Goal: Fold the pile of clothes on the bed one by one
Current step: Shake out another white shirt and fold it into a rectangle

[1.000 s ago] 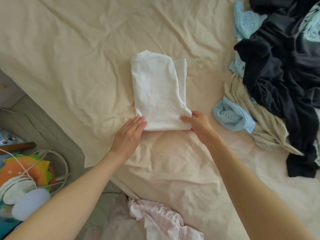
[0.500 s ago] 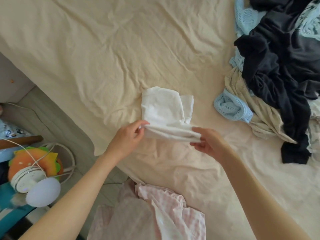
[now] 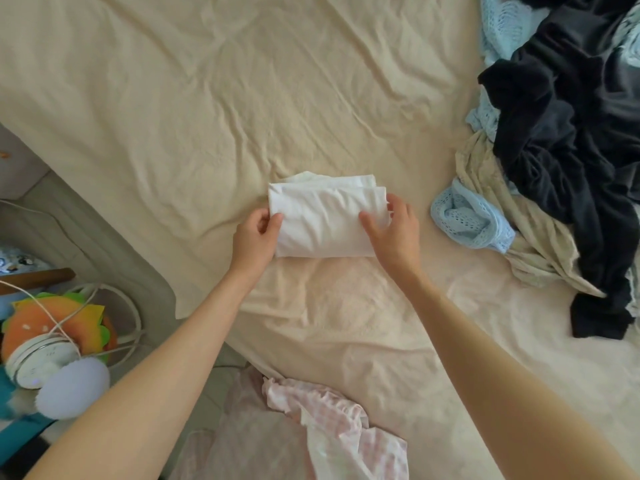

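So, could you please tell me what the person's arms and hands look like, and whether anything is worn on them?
Both forearms are bare up to the edge of the picture, with no sleeves showing. The left hand and the right hand wear no gloves, and no ring, watch or bracelet shows on the visible fingers or wrists. The fingernails look short and unpainted.

White fan (image 3: pixel 41 365), orange cushion (image 3: pixel 31 323) on floor, lower left.

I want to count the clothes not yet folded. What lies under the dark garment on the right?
Under the dark garment, a beige cloth and a light blue knit stick out onto the bed sheet. Whether more pieces lie beneath is covered and cannot be seen.
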A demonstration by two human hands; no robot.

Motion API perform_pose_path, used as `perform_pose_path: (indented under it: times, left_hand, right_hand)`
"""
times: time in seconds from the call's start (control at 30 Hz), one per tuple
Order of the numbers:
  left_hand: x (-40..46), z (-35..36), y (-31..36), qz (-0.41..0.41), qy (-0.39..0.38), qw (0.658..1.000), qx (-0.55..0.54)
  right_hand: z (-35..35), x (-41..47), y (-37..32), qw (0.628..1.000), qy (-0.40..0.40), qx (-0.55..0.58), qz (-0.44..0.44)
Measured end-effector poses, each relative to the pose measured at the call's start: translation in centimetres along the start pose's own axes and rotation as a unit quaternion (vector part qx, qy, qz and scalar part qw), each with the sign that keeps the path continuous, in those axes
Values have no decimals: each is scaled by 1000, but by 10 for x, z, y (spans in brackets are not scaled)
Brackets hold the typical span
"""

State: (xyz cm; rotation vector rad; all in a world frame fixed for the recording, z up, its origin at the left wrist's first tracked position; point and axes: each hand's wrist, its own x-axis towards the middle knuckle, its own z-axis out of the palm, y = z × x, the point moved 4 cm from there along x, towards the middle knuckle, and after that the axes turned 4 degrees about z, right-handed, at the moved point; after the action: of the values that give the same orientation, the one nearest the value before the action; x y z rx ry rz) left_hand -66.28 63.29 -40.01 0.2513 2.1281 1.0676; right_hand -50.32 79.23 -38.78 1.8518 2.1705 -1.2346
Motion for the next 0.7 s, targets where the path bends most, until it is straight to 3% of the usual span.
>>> perform_pose_path:
  times: [0.13,0.23,0.33,0.43,0.6,0.7]
  left_hand:
    - [5,5,1,40,30,988,149]
    - [23,14,1,-3,29,979,201]
    - [28,13,0,-47,58,983,167]
    - [30,5,-1,-50,52,988,138]
    - [39,-3,-7,-136,-71,988,-32]
    - [37,-3,-6,-159,-145,975,-64]
  right_hand:
    - [11,2,8,1000,-12,-4,11]
    - [14,7,20,986,-41,102,124]
    - [14,8,23,947,-60,228,216]
    - [8,8,23,907,-132,299,264]
    - [-3,20,21,861,-260,300,319]
    - [-2,24,20,851,-293,297,319]
